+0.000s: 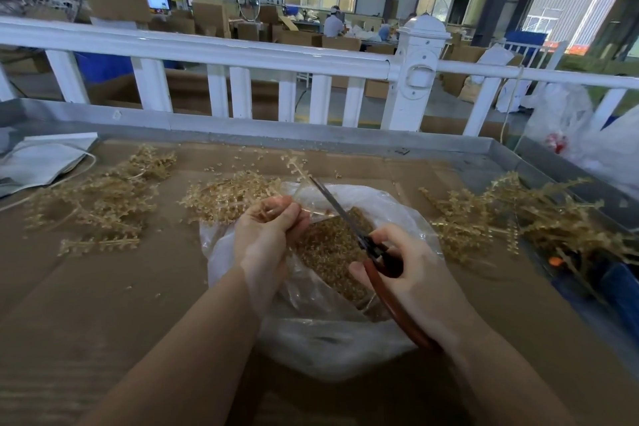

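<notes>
Two hands work close together over the mouth of a clear plastic bag (397,214) in the middle of the cardboard-lined surface (103,304). The left hand (273,228) is curled round the base of a golden plastic sprig (296,165), whose thin stem runs up and away from the person, leaning a little to the right. The right hand (415,280) grips the red-brown handles of the scissors (337,207). Their blades point up and to the left, so their long axis crosses the stem at a slant, and the blade tip meets the stem just beyond the fingers of the left hand. The blades look nearly together, though I cannot tell whether they are biting the stem.

Below that crossing, nearer the person, the cut golden pieces (328,252) lie heaped inside the bag, so anything snipped should fall among them. As I judge it, the next cut depends on the left hand feeding the stem across the blades while holding it over the bag's opening, not over bare cardboard.

Uncut sprigs wait in the left pile (100,201), the middle pile (228,194) just beyond the left hand, and the right pile (518,218), nearer the scissors.
</notes>
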Available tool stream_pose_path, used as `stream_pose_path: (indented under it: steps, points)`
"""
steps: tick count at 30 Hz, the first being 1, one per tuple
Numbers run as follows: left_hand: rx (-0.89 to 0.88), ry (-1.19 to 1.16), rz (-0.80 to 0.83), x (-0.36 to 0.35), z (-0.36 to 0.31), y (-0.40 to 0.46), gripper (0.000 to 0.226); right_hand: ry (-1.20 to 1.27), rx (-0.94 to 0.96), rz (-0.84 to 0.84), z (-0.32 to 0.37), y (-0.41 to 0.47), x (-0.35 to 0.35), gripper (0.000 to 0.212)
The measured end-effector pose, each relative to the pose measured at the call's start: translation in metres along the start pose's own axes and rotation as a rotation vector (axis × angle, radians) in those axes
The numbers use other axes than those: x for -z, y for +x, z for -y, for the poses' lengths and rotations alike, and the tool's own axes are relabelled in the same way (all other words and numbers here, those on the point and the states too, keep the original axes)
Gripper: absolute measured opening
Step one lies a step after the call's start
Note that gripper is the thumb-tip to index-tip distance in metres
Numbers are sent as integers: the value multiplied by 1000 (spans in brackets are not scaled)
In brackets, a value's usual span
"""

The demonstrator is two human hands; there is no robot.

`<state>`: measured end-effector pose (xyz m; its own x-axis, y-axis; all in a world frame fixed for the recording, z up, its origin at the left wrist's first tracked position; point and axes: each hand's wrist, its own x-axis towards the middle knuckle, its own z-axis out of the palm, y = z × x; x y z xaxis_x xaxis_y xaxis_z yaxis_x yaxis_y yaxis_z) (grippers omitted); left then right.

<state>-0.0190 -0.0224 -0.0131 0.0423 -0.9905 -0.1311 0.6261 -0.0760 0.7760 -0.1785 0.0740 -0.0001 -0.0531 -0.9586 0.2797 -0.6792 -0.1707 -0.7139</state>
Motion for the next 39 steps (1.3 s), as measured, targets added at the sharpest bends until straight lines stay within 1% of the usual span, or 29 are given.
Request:
stream_pose_path:
  steps: [4, 8, 16, 19, 21, 26, 29, 34, 39]
  points:
    - [-55, 32, -26, 3, -7, 5, 14, -55, -12, 99, 0, 2, 7, 18]
    - [-91, 53, -43, 7, -11, 11, 16, -86, -26, 129, -2, 6, 13, 16]
    - [-109, 149, 91, 8, -7, 11, 20, -55, -87, 242, -3, 17, 20, 18]
    - [-101, 177, 146, 9, -5, 11, 18, -29, -86, 256, -3, 19, 19, 19]
    - [-78, 158, 156, 9, -3, 11, 17, -32, -86, 259, -2, 19, 17, 19]
    - [7, 87, 136, 10, 0, 9, 17, -96, -67, 217, -3, 16, 10, 19]
    - [14, 74, 120, 10, 2, 8, 17, -111, -70, 189, -3, 15, 7, 20]
    - [13, 74, 99, 11, 6, 6, 17, -101, -91, 234, -3, 16, 8, 21]
    - [28, 37, 64, 11, 7, 6, 20, -127, -55, 235, -3, 14, 6, 20]
